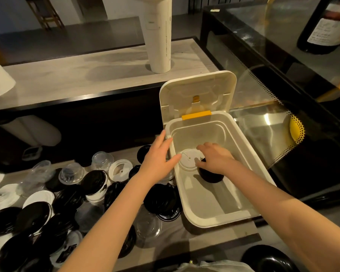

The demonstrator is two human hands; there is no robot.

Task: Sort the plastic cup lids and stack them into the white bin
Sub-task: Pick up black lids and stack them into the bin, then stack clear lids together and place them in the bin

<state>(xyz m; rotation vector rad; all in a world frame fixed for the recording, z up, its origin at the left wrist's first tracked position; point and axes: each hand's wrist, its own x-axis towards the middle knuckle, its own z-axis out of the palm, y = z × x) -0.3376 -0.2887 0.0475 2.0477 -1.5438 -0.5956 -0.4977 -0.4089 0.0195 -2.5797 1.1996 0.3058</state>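
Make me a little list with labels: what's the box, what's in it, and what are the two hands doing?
box: white bin, cover flipped up at the back
inside: one white lid, black lid stack beside it
left hand: fingers straight, lying across the bin's left rim
right hand: inside the bin, over the black lid stack; grip unclear
still outside: loose lids, black, white and clear, heaped on the counter

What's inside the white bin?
Inside the white bin lie a round white lid and, beside it, what looks like a black lid stack. The right hand covers the stack's top, so how many lids it holds cannot be seen.
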